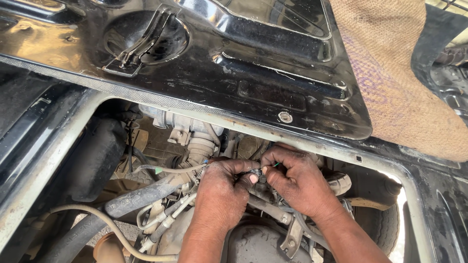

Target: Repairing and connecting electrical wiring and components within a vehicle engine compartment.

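Both my hands reach down into a vehicle's open engine bay. My left hand (pixel 222 192) and my right hand (pixel 292 178) meet at a small dark wiring connector (pixel 255 171), pinching it between fingertips. A thin green wire end (pixel 276 164) sticks out by my right fingers. A pale cable (pixel 168 170) with a green tip runs in from the left toward my left hand. Under the hands lie dusty engine parts, hoses and metal brackets.
A glossy black metal panel (pixel 234 63) is tipped up above the opening, with a bolt (pixel 285 117) near its lower edge. Burlap cloth (pixel 399 78) hangs at upper right. A thick black hose (pixel 131 199) and a beige cable (pixel 112 226) cross lower left. A tyre (pixel 385 224) shows at right.
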